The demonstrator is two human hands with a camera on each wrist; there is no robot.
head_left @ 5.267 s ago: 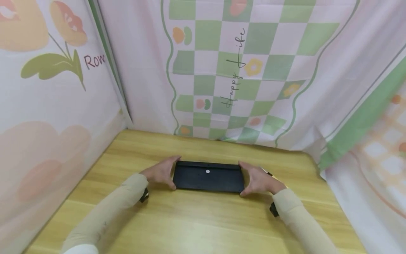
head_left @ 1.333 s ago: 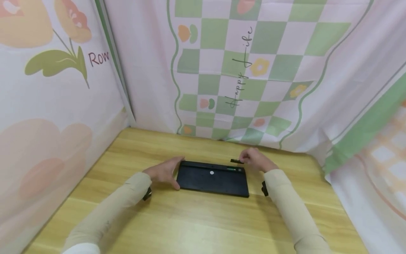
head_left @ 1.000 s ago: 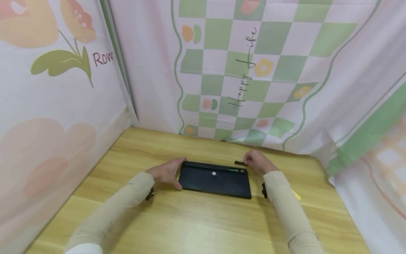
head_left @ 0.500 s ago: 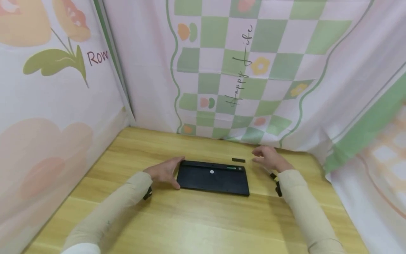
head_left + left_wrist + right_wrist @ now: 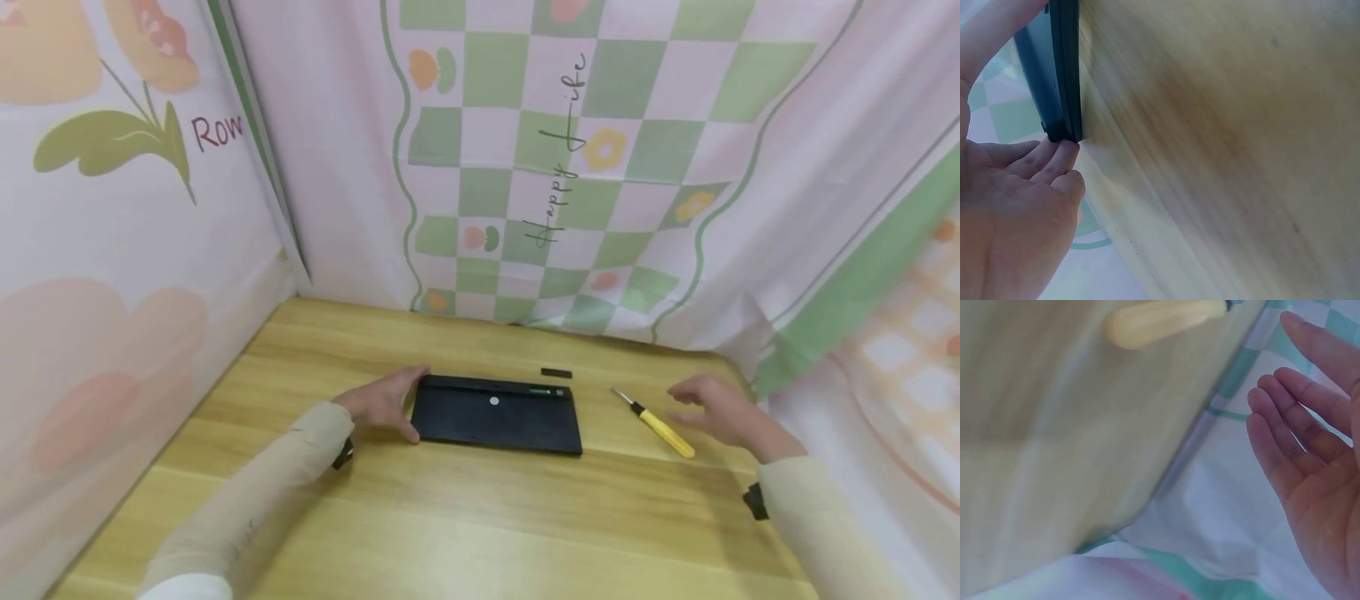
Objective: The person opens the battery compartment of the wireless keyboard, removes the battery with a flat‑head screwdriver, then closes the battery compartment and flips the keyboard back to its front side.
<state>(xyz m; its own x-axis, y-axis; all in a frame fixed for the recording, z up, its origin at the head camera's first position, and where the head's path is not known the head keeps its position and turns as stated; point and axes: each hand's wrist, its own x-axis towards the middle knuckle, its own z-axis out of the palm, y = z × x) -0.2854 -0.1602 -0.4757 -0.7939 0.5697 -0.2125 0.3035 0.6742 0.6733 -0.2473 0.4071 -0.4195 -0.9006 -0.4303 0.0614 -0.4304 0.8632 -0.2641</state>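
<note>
A black keyboard (image 5: 495, 421) lies face down on the table, a white round sticker on its underside. Its small battery compartment (image 5: 542, 392) is uncovered at the far right, with something green inside. My left hand (image 5: 381, 406) holds the keyboard's left end, thumb at the near corner and fingers at the far one; the left wrist view shows fingertips against its edge. Just behind the keyboard lies the narrow black battery cover (image 5: 557, 373). My right hand (image 5: 720, 410) hovers at the right with nothing in it, fingers loosely bent, beside a yellow-handled screwdriver (image 5: 660, 429).
The wooden table (image 5: 420, 517) ends at a patterned curtain (image 5: 495, 192) behind, with printed cloth on the left (image 5: 112, 250) and right sides too. The screwdriver's metal tip points toward the back left.
Both hands held the keyboard earlier, its compartment covered. Later the right hand held the removed cover, set it down behind the keyboard, and moved right past the screwdriver. The left hand stayed.
</note>
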